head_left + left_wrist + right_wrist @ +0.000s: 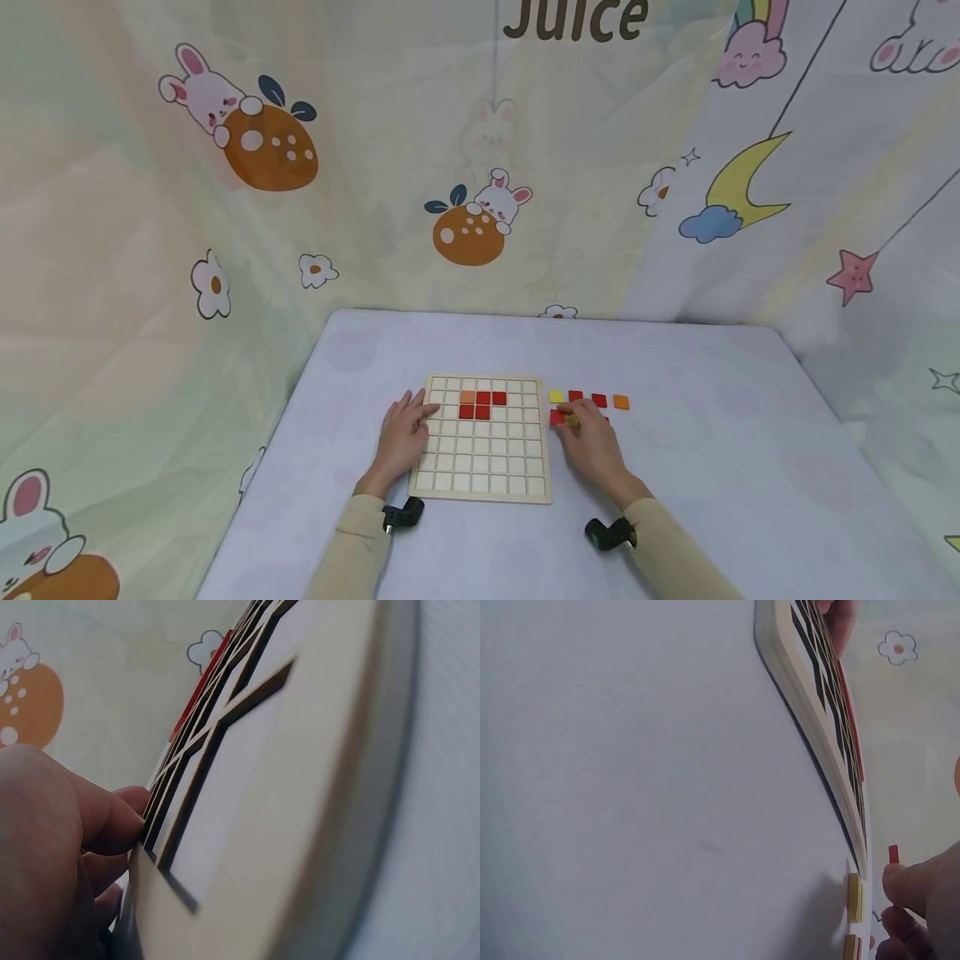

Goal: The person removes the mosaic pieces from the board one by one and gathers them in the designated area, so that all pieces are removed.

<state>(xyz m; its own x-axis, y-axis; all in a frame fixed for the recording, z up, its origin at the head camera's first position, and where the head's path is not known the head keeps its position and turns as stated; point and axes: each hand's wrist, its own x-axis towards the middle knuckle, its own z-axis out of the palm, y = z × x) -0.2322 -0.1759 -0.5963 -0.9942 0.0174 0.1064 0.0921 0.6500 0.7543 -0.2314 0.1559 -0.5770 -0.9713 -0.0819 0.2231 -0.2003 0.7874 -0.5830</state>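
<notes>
A square wooden grid board (480,499) lies on the table, with a few red tiles (483,398) and one orange tile (468,397) in its upper cells. My left hand (401,437) rests at the board's left edge, the thumb over the rim and the fingers loosely beside it. Just right of the board is my right hand (592,446). Its thumb and fingers pinch a small red tile (893,855), seen edge-on in the right wrist view. A yellow tile (572,421) lies partly hidden at the fingertips.
Loose tiles sit beyond the right hand: a yellow one (556,397), red ones (599,401) and an orange one (621,402). The white-covered table (720,450) meets a patterned cloth (375,208) at its back and left.
</notes>
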